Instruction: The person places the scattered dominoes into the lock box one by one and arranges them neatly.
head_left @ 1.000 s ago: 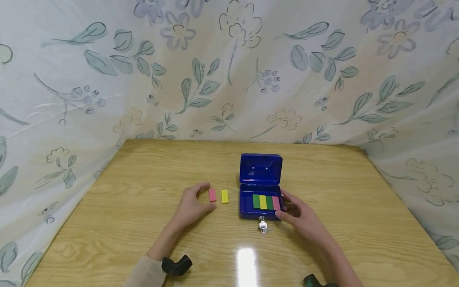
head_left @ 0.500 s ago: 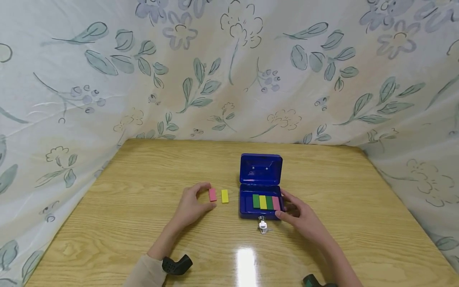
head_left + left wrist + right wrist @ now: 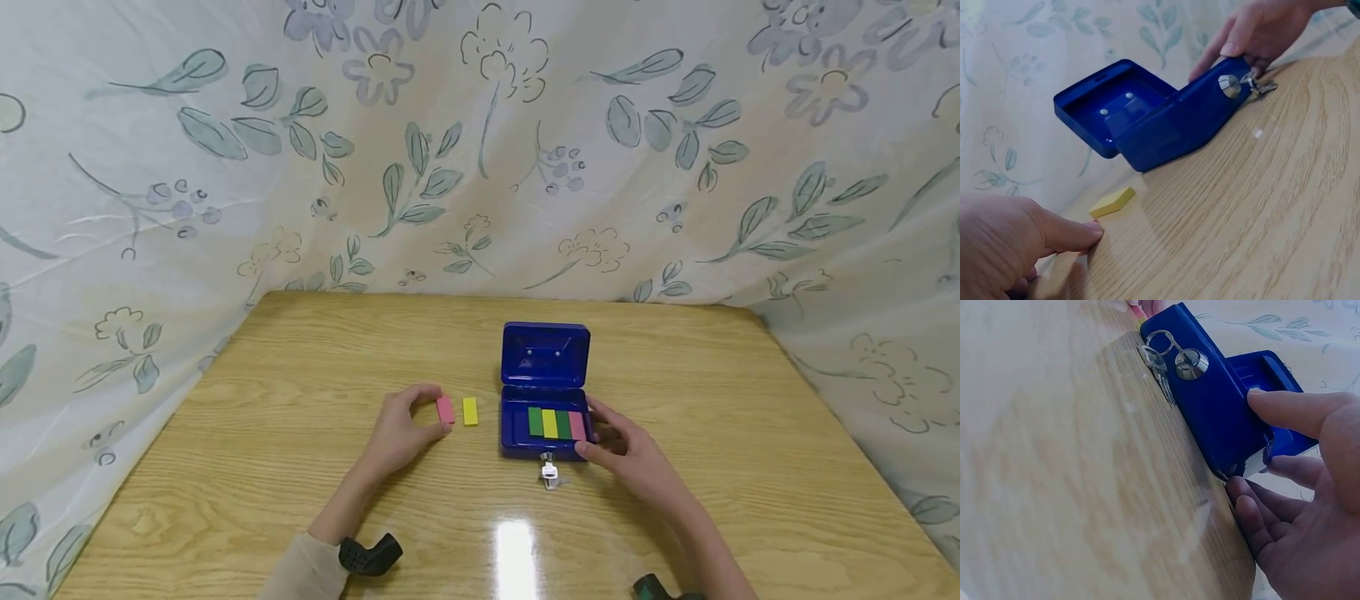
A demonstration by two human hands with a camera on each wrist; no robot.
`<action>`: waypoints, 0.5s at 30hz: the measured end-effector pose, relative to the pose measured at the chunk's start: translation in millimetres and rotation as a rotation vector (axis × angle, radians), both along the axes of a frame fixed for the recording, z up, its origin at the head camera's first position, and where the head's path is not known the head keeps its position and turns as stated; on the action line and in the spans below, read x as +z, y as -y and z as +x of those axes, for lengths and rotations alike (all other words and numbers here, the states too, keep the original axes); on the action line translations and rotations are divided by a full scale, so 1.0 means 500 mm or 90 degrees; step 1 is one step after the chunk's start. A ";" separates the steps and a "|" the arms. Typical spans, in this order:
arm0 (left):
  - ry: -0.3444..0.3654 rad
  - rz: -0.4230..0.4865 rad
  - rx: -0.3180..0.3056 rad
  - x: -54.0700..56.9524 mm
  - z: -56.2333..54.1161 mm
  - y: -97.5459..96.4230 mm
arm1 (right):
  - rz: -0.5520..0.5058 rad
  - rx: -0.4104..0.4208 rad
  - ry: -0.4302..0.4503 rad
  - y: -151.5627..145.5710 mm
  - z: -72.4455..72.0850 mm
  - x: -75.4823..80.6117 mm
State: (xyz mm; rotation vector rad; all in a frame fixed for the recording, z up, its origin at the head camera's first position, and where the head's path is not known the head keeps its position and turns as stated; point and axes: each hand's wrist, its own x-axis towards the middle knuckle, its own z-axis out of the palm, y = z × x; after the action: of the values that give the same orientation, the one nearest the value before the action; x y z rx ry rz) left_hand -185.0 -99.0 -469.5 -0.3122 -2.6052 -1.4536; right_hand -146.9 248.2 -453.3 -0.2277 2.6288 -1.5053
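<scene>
A blue metal cash box (image 3: 517, 447) stands on the table with its lid (image 3: 546, 354) raised at the back. Inside lie four-sided flat blocks in a row: green, yellow (image 3: 550, 423), green and pink (image 3: 577, 426). My right hand (image 3: 633, 462) grips the box's right end, thumb on the front rim and fingers round the side. Left of the box, my left hand (image 3: 401, 429) pinches a loose pink block (image 3: 446, 409) by its ends between thumb and fingertip. The thumb mostly hides that block in the left wrist view. Beside it lies a loose yellow block (image 3: 1112, 202).
Keys on a ring (image 3: 1159, 359) hang from the lock (image 3: 1191, 363) on the box's front. The wooden table (image 3: 360, 333) reaches back to a flowered cloth (image 3: 420, 183), which surrounds it at the back and sides.
My left thumb and fingertip have closed in on the pink block, which has tilted slightly. The right hand and the box stay where they were.
</scene>
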 end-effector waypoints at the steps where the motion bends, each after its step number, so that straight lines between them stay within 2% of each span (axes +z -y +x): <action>1: 0.000 0.002 -0.001 0.000 0.000 0.000 | 0.001 0.000 0.000 0.000 0.000 0.000; 15: -0.006 0.010 -0.013 0.001 -0.003 0.005 | -0.002 -0.003 0.011 0.002 -0.003 0.004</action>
State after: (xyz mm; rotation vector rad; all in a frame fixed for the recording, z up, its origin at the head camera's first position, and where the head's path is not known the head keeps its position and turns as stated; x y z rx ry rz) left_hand -186.4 -101.5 -469.2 -0.3434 -2.5893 -1.4741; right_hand -148.4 247.4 -451.4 -0.2080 2.6162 -1.5062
